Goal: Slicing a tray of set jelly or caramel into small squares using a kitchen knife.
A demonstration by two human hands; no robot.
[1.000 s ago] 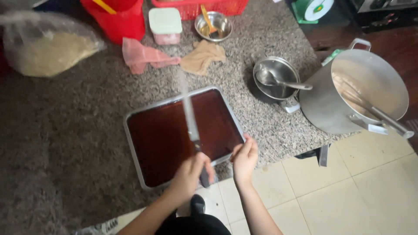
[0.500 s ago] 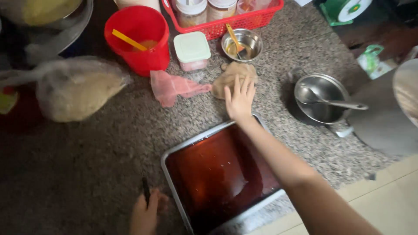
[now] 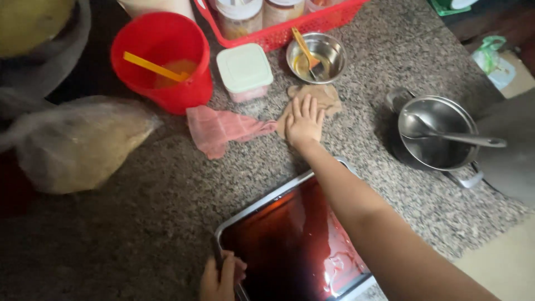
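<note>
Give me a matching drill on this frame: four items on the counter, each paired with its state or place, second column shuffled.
Column one:
1. right hand
2. left hand
3. red bucket
4. steel pot

Column two:
A. holds a ladle
B. flat on the tan cloth
C. at the near-left edge of the tray
D. holds a yellow stick, orange liquid

Pairs: 1-B, 2-C, 3-D, 4-A

Granite counter (image 3: 139, 234) (speckled): tray (image 3: 262, 203), cloths (image 3: 223, 129), pot (image 3: 440, 134).
</note>
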